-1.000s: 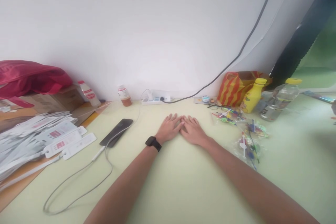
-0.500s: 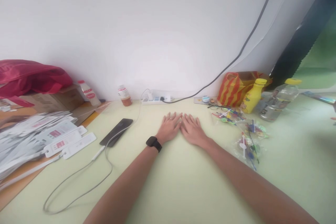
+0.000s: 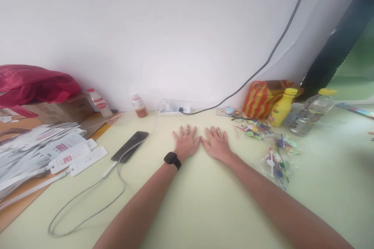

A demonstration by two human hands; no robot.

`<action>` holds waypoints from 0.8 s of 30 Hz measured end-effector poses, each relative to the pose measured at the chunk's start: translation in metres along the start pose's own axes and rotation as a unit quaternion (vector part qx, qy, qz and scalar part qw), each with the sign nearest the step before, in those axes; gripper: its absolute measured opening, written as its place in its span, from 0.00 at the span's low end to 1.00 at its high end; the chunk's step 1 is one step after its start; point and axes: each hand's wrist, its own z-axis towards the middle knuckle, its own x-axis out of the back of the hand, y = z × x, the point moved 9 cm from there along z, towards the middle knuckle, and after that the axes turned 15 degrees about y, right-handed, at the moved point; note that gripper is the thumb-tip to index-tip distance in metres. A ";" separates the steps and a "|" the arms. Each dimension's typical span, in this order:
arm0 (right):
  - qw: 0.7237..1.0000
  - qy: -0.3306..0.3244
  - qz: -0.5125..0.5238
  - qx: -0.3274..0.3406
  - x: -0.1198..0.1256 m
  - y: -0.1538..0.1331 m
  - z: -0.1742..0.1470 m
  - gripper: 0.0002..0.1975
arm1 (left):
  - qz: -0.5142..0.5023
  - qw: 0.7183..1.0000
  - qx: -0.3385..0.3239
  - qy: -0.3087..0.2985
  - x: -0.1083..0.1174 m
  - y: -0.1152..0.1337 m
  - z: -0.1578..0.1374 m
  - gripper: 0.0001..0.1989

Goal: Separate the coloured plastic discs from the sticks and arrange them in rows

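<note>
Both palms lie flat on the pale green tabletop, side by side. My left hand has its fingers spread and holds nothing; a black watch is on that wrist. My right hand is also open and bare, its fingers slightly apart. The two thumb tips meet or nearly meet. To the left of my left hand lies a black phone with a white charging cable looping over the table. Small colourful toys in clear plastic bags lie to the right of my right hand.
Along the wall stand a power strip, a bottle of reddish drink, a striped bag, a yellow bottle and a clear bottle. White tags are piled at left, near a cardboard box under red cloth.
The fingers of my left hand have spread apart, and its fingertips have moved left, away from my right hand. My right hand's fingers have parted a little. The objects on the table stay put.
</note>
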 end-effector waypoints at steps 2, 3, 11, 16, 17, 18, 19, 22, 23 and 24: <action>1.000 -0.005 0.003 0.002 -0.001 0.000 0.000 0.39 | 0.003 1.000 0.001 0.000 0.000 0.000 0.000 0.37; 1.000 -0.005 0.004 0.002 -0.001 0.000 0.000 0.39 | 0.003 1.000 0.002 0.000 0.000 0.000 0.000 0.37; 1.000 -0.007 -0.009 0.004 -0.001 -0.002 0.000 0.37 | 0.018 1.000 -0.003 -0.002 0.001 0.001 -0.001 0.35; 1.000 0.014 -0.026 -0.009 0.001 0.000 0.000 0.36 | 0.032 0.999 0.006 0.015 0.004 0.000 -0.001 0.34; 0.999 0.021 -0.027 -0.010 0.002 0.000 0.001 0.36 | 0.031 0.999 0.008 0.022 0.005 0.000 -0.001 0.34; 0.999 0.028 -0.026 -0.011 0.002 0.000 0.001 0.36 | 0.031 0.999 0.011 0.028 0.007 0.001 -0.001 0.34; 0.999 0.034 -0.025 -0.012 0.003 0.000 0.001 0.36 | 0.029 0.999 0.014 0.032 0.008 0.001 -0.001 0.34; 0.998 0.053 -0.017 -0.018 0.006 0.001 0.002 0.38 | 0.025 0.999 0.025 0.034 0.011 0.000 -0.001 0.35; 0.998 0.060 -0.015 -0.020 0.007 0.001 0.002 0.39 | 0.023 0.999 0.027 0.033 0.011 0.000 -0.001 0.36; 0.997 0.067 -0.014 -0.021 0.009 0.002 0.003 0.40 | 0.021 0.999 0.029 0.031 0.010 0.000 -0.001 0.38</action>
